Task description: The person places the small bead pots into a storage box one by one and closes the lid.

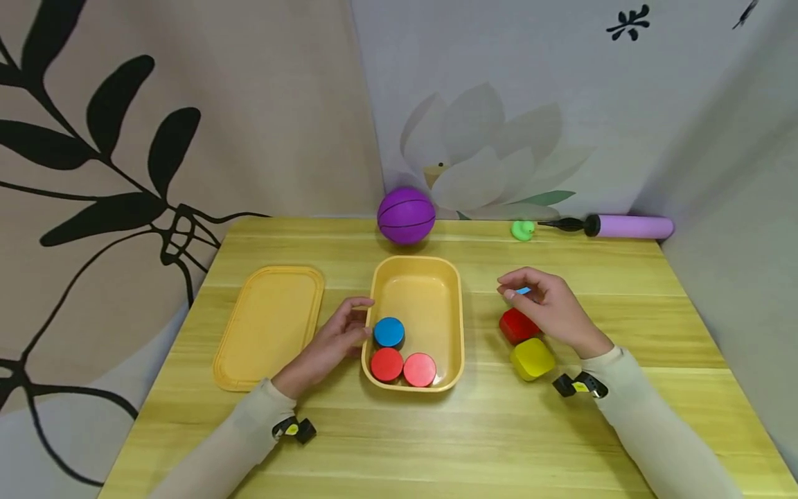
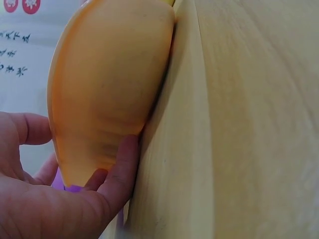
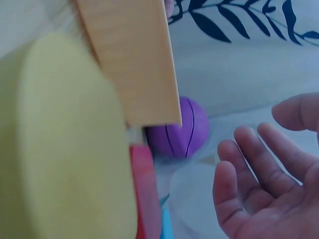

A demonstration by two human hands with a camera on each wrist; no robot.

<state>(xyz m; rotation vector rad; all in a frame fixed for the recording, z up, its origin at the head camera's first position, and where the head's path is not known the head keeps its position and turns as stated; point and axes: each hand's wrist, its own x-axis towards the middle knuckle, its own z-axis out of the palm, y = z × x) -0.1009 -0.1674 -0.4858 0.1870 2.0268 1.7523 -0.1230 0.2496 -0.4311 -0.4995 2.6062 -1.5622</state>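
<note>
My left hand (image 1: 333, 339) holds the left side of the yellow box (image 1: 419, 389), thumb at the rim and fingers against the outer wall. A blue round block (image 1: 389, 332) and two red round blocks (image 1: 420, 369) sit at the near end of the box. My right hand (image 1: 548, 301) hovers over blocks at the right, fingers loosely bent with nothing between them in the right wrist view. Below it are a red block (image 1: 516, 327), a yellow block (image 1: 533, 360) and a mostly hidden blue block (image 1: 524, 291).
A yellow lid (image 1: 270, 326) lies flat left of the box. Behind the box is a purple ball (image 1: 406, 215). At the back right, a small green duck (image 1: 522, 230) sits by the nozzle of a purple hand pump (image 1: 632, 226), in front of the wall cloth.
</note>
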